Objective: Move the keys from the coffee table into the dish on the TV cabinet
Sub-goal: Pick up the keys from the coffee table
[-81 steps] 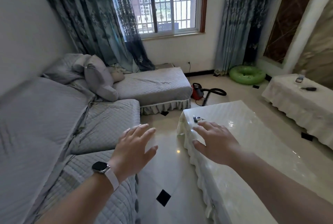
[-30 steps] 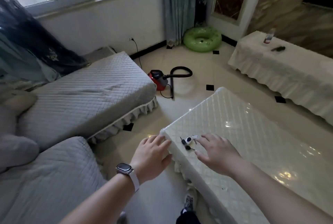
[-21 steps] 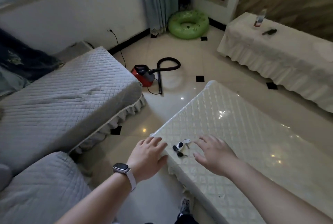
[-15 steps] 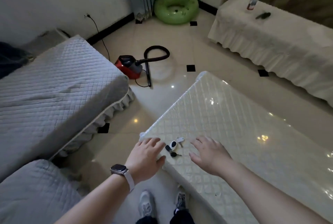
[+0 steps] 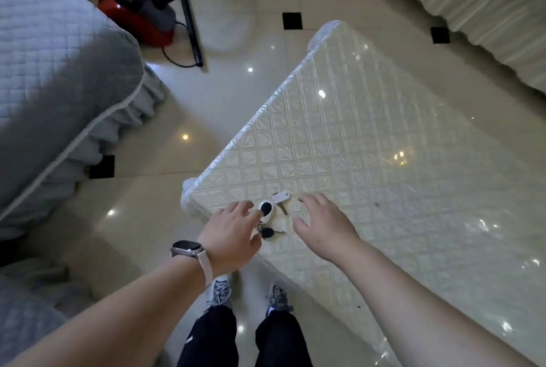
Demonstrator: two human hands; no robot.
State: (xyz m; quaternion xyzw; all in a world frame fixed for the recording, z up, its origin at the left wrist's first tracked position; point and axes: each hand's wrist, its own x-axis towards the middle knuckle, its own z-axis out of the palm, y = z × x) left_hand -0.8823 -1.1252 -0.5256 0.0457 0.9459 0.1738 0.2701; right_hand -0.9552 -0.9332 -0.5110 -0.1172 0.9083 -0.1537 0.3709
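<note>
- On the desk, right by its near corner, the keys lie flat on the glossy quilted cover.
- Left hand is spread just left of the keys, fingertips touching the white fob, nothing gripped yet.
- Right hand is released too, hovering just right of them.
- Keys look light, hard and jangly, so I'd pinch the fob or ring.

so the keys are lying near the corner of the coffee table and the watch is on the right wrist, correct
Not quite. The keys do lie near the corner of the coffee table, but the watch is on the left wrist, behind the left hand reaching for the keys. The right hand has a bare wrist. The head view shows this.
</note>
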